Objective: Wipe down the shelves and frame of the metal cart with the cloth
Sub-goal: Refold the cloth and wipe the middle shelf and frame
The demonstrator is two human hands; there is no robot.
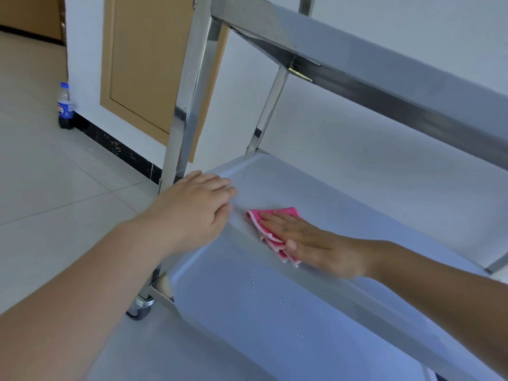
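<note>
Pressing flat on the pink cloth (275, 229), the right hand (310, 243) lies open with its fingers straight and close together. The cloth is folded and sits under the fingers and palm, with its edges peeking out past the fingertips and by the thumb. It lies on the middle shelf (343, 204) of the metal cart (357, 78), close to the shelf's front rim.

The left hand (198, 207) rests on the near corner of that same shelf. Its fingers are curled over the rim, so it holds the edge and nothing else. The cloth is just beside the left hand, to its right, with a small bare strip of shelf between them. The two hands do not touch.

A shiny metal post (187, 100) of the cart stands right behind the left hand and goes up to the top shelf (384, 70). Another post (270, 105) stands farther back. Below the hands is the bottom shelf (261, 312), which has tiny drops of water on it. A small wheel (141, 305) shows under the cart's near corner.

The cart stands on a pale tiled floor (55, 188). Behind it is a white wall with a black strip along the bottom and a light brown panel (140, 59). A drink bottle (65, 107) with a blue cap and dark liquid stands on the floor by the wall, well apart from the cart and the hands.
</note>
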